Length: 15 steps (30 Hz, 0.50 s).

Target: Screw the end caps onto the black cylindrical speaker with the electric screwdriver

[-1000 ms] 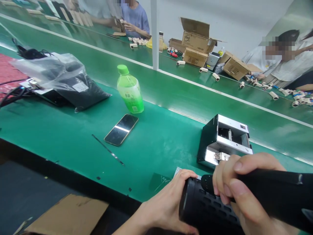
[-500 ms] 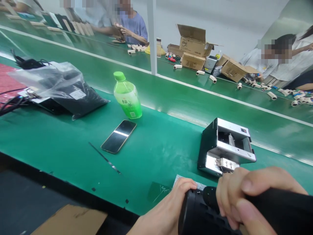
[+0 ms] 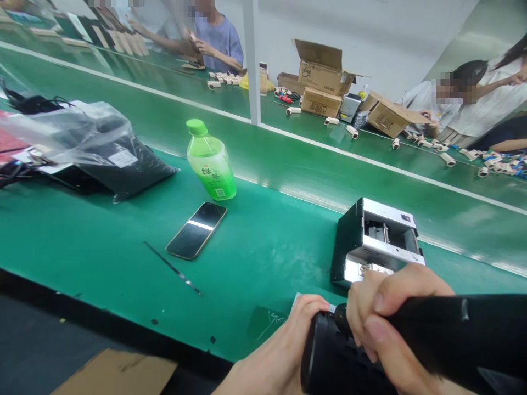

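Note:
At the lower right, my right hand (image 3: 387,312) is wrapped around a black electric screwdriver (image 3: 465,323). The driver lies nearly level, and its nose points left at the top edge of a black slotted housing (image 3: 340,356). My left hand (image 3: 292,334) grips that housing from the left, fingers over its top edge. The driver's tip appears to meet the housing near my left fingertips; the exact contact is hidden. Just behind my right hand stands a silver and black screw feeder-like machine (image 3: 376,236). A bit of silvery wrap (image 3: 297,299) shows beyond my left fingers.
On the green table (image 3: 255,252) lie a phone (image 3: 196,230), a thin dark strip (image 3: 173,267) and a green tea bottle (image 3: 211,164). A plastic bag of black parts (image 3: 123,159) sits left. Across the divider are cardboard boxes (image 3: 321,101), white camera housings (image 3: 352,131) and several people.
My right hand and the screwdriver have shifted left, and more of the driver's body shows. The view has turned slightly, moving the table items left. My left hand keeps its hold.

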Tool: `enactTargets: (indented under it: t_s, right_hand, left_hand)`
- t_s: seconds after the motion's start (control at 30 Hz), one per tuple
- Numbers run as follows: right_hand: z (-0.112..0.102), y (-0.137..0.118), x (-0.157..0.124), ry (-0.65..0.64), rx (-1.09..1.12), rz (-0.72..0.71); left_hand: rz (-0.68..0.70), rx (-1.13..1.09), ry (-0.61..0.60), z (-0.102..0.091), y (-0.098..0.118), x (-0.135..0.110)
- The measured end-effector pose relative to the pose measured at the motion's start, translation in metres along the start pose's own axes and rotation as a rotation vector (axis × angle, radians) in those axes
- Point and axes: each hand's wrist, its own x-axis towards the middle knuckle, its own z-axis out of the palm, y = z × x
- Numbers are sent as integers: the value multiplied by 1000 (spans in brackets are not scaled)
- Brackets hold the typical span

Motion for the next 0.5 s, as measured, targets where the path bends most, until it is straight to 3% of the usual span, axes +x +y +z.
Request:
enactTargets:
  t_s: [0.1,0.5]
  right_hand:
    - [0,5,-1,-57,24,-24]
    - [-6,15,-4,-85,7,-6]
  left_hand:
    - [4,-8,3,1,-5,0]
    - [-53,-42,-1,-2,-5,1]
